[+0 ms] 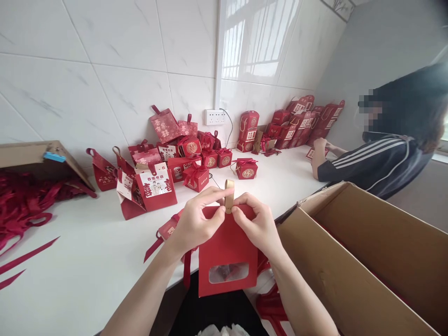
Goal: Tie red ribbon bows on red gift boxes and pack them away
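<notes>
I stand at a white counter (pixel 87 252) that runs along a white tiled wall (pixel 105 70), with a window (pixel 259 37) and a power socket (pixel 215 116) further along. My left hand (pixel 194 224) and right hand (pixel 257 224) are both pinched closed, thumb against forefinger, on the top edge of a red paper bag (pixel 227 261), either side of its tan loop handle (pixel 229 196). The bag hangs upright at the counter's near edge.

Finished red gift boxes (pixel 196 175) crowd the wall. One labelled bag (pixel 156 189) shows a large 喜 on each side of a cartoon couple (the small line above it is too fine to read).

Red ribbons (pixel 24 200) spill from a tipped carton (pixel 31 156) at the left. An open cardboard box (pixel 350 280) at my right is cut off by the frame. What lies behind the bag's clear window is blurred. Another person (pixel 392 154) leans on the far end.
</notes>
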Demonstrator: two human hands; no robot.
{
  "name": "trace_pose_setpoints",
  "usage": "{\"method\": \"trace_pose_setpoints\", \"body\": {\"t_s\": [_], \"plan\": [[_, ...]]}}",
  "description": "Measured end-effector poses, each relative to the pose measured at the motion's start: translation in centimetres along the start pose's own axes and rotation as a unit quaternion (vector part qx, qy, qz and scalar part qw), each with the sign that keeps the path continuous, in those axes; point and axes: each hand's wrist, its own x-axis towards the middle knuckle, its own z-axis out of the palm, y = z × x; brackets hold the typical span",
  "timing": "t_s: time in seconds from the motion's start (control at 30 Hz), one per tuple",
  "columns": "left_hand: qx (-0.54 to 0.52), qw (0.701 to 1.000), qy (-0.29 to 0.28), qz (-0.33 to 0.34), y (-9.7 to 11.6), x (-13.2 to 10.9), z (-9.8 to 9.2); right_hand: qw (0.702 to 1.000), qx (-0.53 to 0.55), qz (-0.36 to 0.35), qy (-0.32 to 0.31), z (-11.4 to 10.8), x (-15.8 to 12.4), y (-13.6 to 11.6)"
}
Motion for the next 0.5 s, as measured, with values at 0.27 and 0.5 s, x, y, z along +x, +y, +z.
{"method": "trace_pose_setpoints", "body": {"t_s": [0.27,0.5], "plan": [[-0.019,1.0,-0.023,0.004,0.1,-0.05,0.05,1.0,0.005,-0.009,0.008,-0.3,-0.33,-0.09],[-0.045,0.998,-0.038,-0.025,-0.41,0.0,0.45,1.0,-0.015,0.004,-0.005,-0.77,-0.62,0.08]]}}
